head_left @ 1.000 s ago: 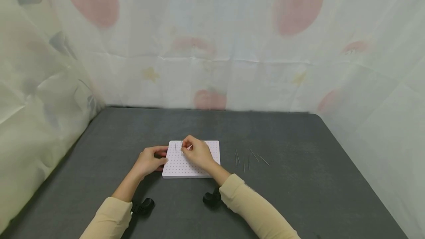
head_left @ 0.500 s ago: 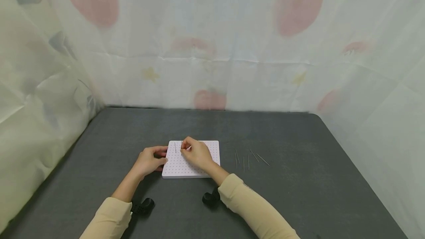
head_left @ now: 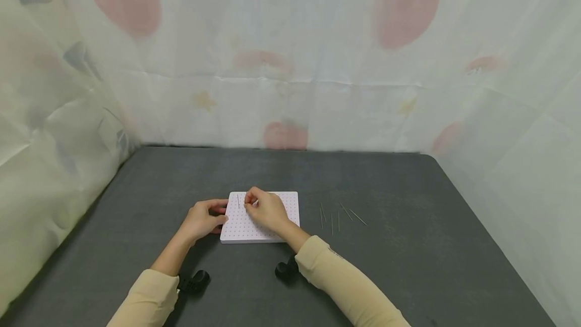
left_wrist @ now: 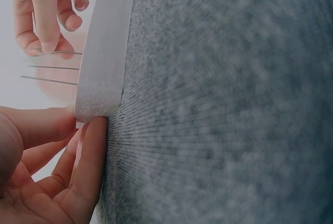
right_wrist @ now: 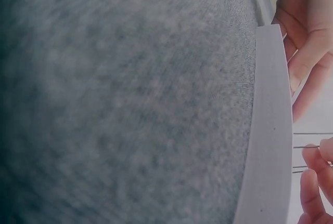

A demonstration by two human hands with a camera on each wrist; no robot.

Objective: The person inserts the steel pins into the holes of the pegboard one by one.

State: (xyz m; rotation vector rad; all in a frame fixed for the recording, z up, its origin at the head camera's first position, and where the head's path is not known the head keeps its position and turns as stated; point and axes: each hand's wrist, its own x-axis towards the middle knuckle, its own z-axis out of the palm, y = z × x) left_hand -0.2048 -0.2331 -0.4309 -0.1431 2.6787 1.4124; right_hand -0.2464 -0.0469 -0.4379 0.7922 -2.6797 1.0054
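A white pegboard with a grid of small holes lies on the dark table. My left hand holds it by the left edge; in the left wrist view the thumb and a finger lie against its corner. Over the board's back part, my right hand pinches a thin metal pin between thumb and index finger. That pin stands upright, its lower end at the board's surface. More pins stand close beside it, and one standing pin shows left of the right hand in the head view.
Several loose metal pins lie scattered on the dark table right of the pegboard. A pale curtain with fruit prints hangs behind the table's back edge, and another covers the left side. Black cameras are strapped to both wrists.
The right hand stays at nearly the same spot on the board, still pinching the pin. The whole head view shifts slightly left; the left hand and loose pins keep their places.
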